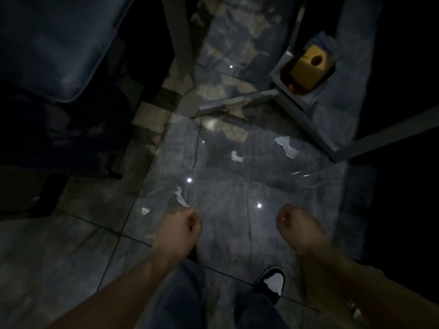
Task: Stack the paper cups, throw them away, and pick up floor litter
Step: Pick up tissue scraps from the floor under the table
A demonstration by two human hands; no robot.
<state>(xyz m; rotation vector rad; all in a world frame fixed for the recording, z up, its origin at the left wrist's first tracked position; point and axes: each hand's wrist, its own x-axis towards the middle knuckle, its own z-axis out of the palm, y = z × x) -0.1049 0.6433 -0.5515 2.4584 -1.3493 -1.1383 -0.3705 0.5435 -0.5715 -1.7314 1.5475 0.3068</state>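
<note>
Several torn white paper scraps lie on the glossy dark floor: a long one (286,146) far right, a small one (236,156) beside it, a strip (180,197) just beyond my left hand, and a tiny bit (145,211) to the left. My left hand (181,227) hovers low over the floor, fingers curled shut, nothing visible in it. My right hand (298,225) is blurred, also curled into a loose fist, with nothing seen inside. A bin (285,81) lined with a blue bag stands at the upper right, with yellow paper cups (308,64) inside.
A dark blue cushioned seat (52,46) fills the upper left. Grey metal table legs (180,43) and a floor bar (235,102) cross the far floor; another bar (392,134) runs right. My black-and-white shoe (273,283) stands below on the tiles. The room is dim.
</note>
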